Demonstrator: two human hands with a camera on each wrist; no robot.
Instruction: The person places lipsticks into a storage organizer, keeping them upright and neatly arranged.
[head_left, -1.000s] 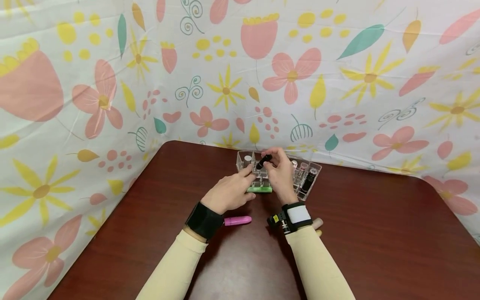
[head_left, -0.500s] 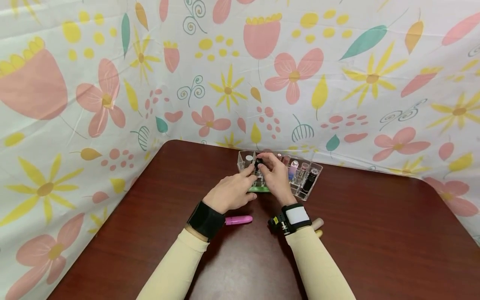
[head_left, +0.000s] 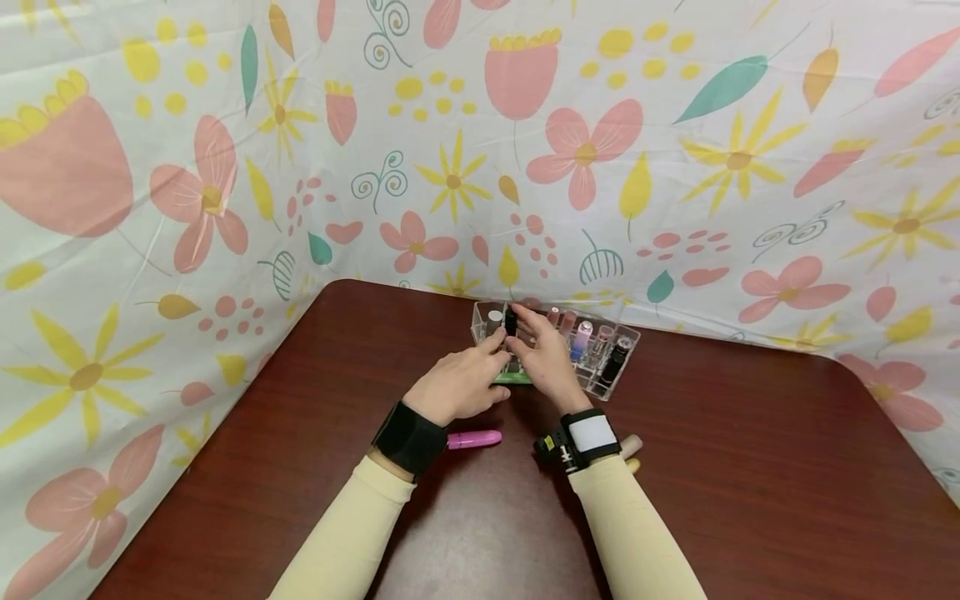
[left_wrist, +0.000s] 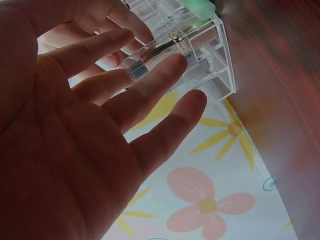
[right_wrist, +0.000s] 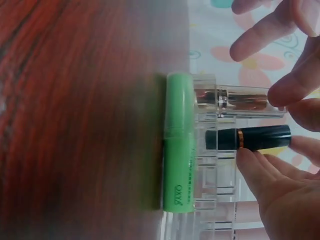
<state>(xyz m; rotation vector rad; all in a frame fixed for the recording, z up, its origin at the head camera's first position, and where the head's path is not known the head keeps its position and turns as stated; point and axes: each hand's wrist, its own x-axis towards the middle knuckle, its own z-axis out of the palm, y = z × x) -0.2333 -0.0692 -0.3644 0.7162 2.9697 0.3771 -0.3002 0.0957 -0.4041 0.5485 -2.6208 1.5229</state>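
Note:
A black lipstick with a thin gold band stands upright in the clear organizer. My right hand holds it, thumb against its side and index finger at its top end. My left hand reaches in from the left, fingers spread and fairly straight. Its fingertips are right at a clear-capped lipstick standing beside the black one. A light green tube lies along the organizer's front. The black lipstick's far side is hidden by the right hand.
Other lipsticks fill the organizer's right side, among them a purple-blue one and a black one. A pink tube lies by the left wrist. A beige tube shows behind the right wrist. Floral cloth hangs behind the table.
The black lipstick was held tilted over the organizer; my right hand has brought it left and down, and it now stands upright in a slot. The left hand has barely moved.

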